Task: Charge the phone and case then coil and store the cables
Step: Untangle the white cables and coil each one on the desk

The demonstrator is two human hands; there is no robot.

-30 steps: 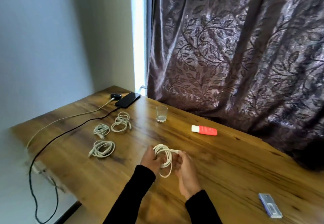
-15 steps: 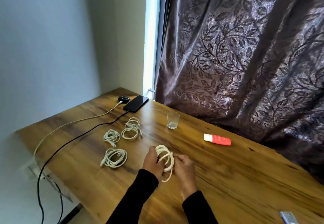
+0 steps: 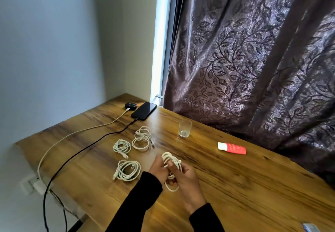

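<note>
A: Where are the phone [image 3: 144, 111] and case [image 3: 130, 105] seen?
B: At the table's far corner, each plugged in.
A: And the cables?
B: Three white coils [image 3: 142, 138] are laid nearby; a fourth coil [image 3: 172, 161] is held.

Dim room lit by a bright daylight strip beside the curtain [image 3: 253, 68]; soft glare on the wooden table [image 3: 235, 186], slight blur, wide-angle bending at edges.

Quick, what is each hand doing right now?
Left hand: holding the white cable coil.
Right hand: gripping the same coil, fingers curled round it.
</note>
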